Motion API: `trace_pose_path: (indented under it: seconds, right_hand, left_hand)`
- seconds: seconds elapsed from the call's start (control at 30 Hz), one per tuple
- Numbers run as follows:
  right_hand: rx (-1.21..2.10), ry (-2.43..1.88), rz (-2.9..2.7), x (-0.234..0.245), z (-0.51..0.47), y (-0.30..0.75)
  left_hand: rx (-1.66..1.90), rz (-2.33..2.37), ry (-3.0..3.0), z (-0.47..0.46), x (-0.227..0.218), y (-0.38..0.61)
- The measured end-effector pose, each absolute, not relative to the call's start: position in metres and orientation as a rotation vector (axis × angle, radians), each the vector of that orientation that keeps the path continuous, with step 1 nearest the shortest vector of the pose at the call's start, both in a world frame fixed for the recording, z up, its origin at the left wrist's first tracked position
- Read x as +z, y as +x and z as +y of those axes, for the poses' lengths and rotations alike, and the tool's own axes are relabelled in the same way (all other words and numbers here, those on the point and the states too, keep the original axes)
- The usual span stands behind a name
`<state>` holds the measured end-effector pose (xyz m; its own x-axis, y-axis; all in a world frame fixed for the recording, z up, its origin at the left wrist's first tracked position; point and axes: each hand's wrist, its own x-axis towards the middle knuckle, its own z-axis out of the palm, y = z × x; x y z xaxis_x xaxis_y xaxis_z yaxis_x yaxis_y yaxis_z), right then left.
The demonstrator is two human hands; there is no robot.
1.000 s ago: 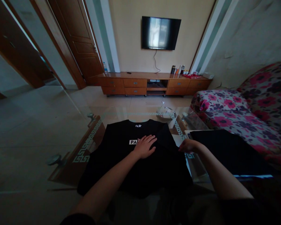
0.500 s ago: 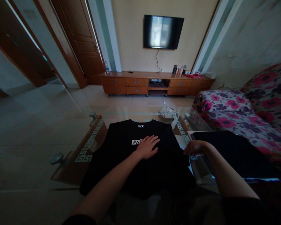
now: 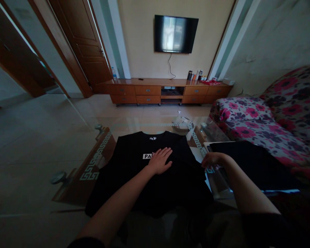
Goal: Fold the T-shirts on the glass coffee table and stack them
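A black T-shirt (image 3: pixel 175 189) with a white printed label on its chest lies spread out on the glass table (image 3: pixel 134 124), its neckline pointing away from me. My left hand (image 3: pixel 160 161) rests flat on the chest, fingers stretched out, and covers part of the print. At the shirt's right edge my right hand (image 3: pixel 212 159) is closed, with its fingertips pinching the fabric near the sleeve. The lower part of the shirt fades into shadow close to me.
To the right, a dark folded cloth (image 3: pixel 250 165) lies on a pale flat item. A flowered sofa (image 3: pixel 243 132) stands beyond it. At the far wall is a wooden TV cabinet (image 3: pixel 148 90) below a television (image 3: pixel 176 34). A bin (image 3: pixel 183 123) shows behind the table.
The whole view has shifted slightly, so things appear a little further left. My left hand stays flat on the T-shirt and my right hand stays at its edge.
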<state>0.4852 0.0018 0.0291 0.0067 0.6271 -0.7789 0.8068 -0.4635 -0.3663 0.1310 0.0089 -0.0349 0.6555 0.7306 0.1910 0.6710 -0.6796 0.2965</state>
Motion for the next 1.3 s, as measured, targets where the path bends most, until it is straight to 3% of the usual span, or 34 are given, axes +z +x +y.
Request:
trace_pose_path:
  seconds: [0.23, 0.5, 0.67, 0.8, 0.97, 1.2, 1.3]
  right_hand:
    - [-1.246, 2.235, 1.548, 0.026, 0.0, 0.474]
    - [-0.687, 2.349, 1.901, 0.041, 0.003, 0.445]
    - [-0.604, 2.007, 2.543, 0.031, -0.009, 0.391]
    - [-0.522, 1.851, 2.655, 0.014, -0.019, 0.364]
    - [-0.32, 1.904, 2.565, 0.005, -0.021, 0.354]
    - [-0.472, 2.019, 2.527, 0.013, 0.019, 0.371]
    - [-0.372, 2.238, 2.509, 0.014, 0.05, 0.392]
  left_hand:
    - [0.456, 1.259, 2.621, 0.012, -0.038, 0.133]
    - [0.595, 1.412, 2.535, 0.012, -0.045, 0.134]
    - [0.68, 1.66, 2.41, 0.013, -0.055, 0.136]
    - [0.746, 1.772, 2.353, 0.005, -0.048, 0.14]
    - [0.586, 1.494, 2.599, -0.034, -0.029, 0.146]
    - [0.505, 1.252, 2.656, -0.061, -0.014, 0.134]
    - [0.551, 1.264, 2.622, -0.052, -0.007, 0.138]
